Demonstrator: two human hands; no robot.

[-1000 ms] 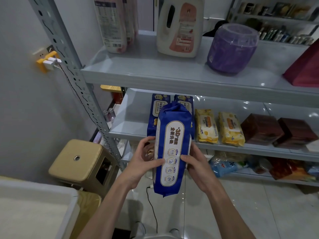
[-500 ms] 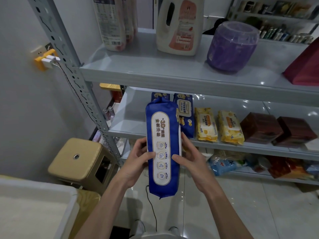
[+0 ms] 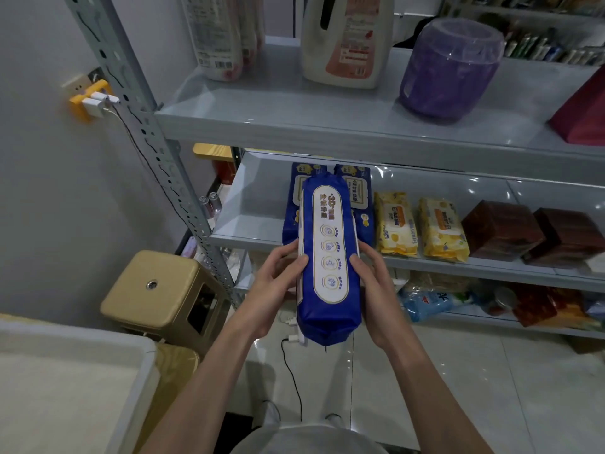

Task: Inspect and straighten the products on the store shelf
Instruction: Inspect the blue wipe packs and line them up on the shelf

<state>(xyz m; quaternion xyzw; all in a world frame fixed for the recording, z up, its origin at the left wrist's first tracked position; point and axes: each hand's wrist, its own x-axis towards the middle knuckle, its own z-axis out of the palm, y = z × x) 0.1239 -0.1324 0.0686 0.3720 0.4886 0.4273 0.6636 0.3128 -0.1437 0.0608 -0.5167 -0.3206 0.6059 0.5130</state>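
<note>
— Starting at the left of the frame, what's in hand?

— The left hand [image 3: 275, 283] grips one long side of a blue pack [image 3: 329, 257], thumb on its printed face and fingers curled behind. The pack stands on end in the centre of the frame, in the air just in front of the middle shelf [image 3: 248, 221], not on it. The right hand [image 3: 376, 290] holds the opposite side the same way, thumb in front and fingers wrapped round the back.

— So it's being checked, not yet put back?

— That's my reading. Its label faces the person, and it's off the shelf.

— And behind it?

— Two blue packs [image 3: 360, 194] lie flat side by side on the middle shelf, partly hidden. They look squared up already.

— Further right?

— The yellow packs [image 3: 396, 224] lie next to each other, a little skewed. The brown boxes [image 3: 501, 229] sit turned at an angle to the shelf edge, so I'd judge those are still to do.

— Other levels?

— On the top shelf [image 3: 278, 106] the white jug [image 3: 347, 44] and purple jar [image 3: 448, 67] stand upright. The bottom shelf [image 3: 491, 322] looks jumbled. Early days, I'd say.
</note>
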